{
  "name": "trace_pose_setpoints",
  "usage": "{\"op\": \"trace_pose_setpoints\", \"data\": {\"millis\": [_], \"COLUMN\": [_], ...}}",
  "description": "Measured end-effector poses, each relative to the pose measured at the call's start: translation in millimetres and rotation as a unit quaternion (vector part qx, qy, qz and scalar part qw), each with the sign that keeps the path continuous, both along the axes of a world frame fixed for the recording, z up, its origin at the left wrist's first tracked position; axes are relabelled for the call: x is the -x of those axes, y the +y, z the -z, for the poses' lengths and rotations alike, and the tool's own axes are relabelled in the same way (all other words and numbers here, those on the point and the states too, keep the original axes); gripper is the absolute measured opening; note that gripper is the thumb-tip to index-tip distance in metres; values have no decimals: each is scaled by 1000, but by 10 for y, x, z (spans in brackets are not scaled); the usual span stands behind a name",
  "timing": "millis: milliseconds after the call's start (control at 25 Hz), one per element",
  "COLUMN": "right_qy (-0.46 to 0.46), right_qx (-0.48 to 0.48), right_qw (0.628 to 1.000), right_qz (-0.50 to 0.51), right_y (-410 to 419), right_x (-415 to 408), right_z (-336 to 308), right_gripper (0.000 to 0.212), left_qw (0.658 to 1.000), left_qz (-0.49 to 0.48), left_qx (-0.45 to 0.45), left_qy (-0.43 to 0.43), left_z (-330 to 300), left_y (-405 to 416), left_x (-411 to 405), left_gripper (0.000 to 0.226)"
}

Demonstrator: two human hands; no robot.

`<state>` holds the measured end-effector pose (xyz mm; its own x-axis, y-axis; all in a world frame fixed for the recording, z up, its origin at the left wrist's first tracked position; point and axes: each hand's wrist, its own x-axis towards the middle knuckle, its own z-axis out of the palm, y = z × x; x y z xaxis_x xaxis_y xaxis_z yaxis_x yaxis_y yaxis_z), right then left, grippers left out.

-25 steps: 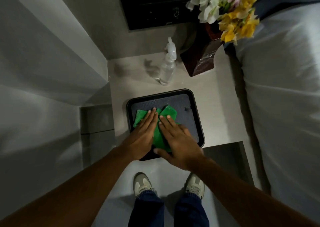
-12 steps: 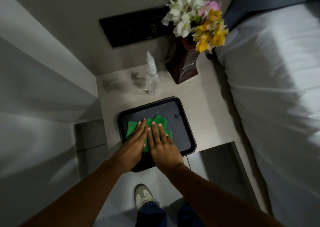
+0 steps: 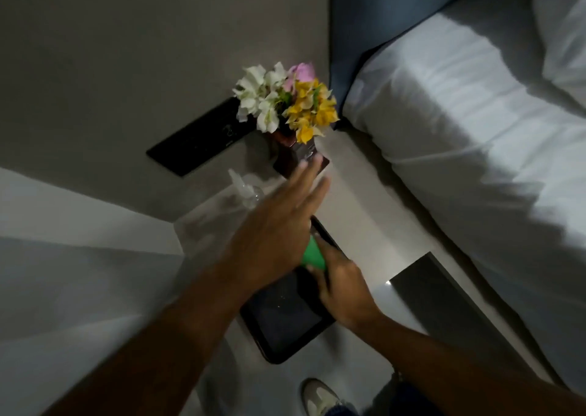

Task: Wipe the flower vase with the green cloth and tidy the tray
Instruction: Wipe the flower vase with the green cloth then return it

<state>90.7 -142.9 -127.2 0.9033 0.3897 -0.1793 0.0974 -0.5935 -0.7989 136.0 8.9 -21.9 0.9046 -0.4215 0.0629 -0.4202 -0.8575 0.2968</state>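
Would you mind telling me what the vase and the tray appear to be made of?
The vase looks like glazed ceramic or lacquered wood: dark reddish-brown with glossy highlights. The tray seems matte black plastic, with a rounded, moulded rim; blur leaves both uncertain.

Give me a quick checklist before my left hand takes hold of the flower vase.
1. Left hand open and free: ok.
2. Fingers reaching the vase: ok, fingertips overlap it; contact cannot tell.
3. Green cloth held in right hand: ok.
4. Spray bottle out of the hand's path: not ok, it lies just under the hand.
5. Vase upright: ok.
6. Tray free of other things: cannot tell, partly hidden.
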Motion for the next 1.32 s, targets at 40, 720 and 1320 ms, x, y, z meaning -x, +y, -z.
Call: {"op": "trace_pose_setpoints", "data": {"millis": [40,720,1320], "right_qy": [5,99,56], "right_qx": [-40,-213,-198], "right_qw": [996,910,892], "right_qz": [76,341,403], "right_y": [-38,1095,1184], "right_x": [-101,-1224,-1416], "right_z": [-53,34,95], "right_gripper": [56,59,57], "left_qw": [1000,954,946], "left_qz": [2,64,112], "left_qx": [-19,-284,-287], "left_qy": [-23,-73,-102], "left_z": [-150,27,104], "left_y": [25,468,519], "left_x": [-256,-1412,-1418], "left_gripper": [67,87,78]}}
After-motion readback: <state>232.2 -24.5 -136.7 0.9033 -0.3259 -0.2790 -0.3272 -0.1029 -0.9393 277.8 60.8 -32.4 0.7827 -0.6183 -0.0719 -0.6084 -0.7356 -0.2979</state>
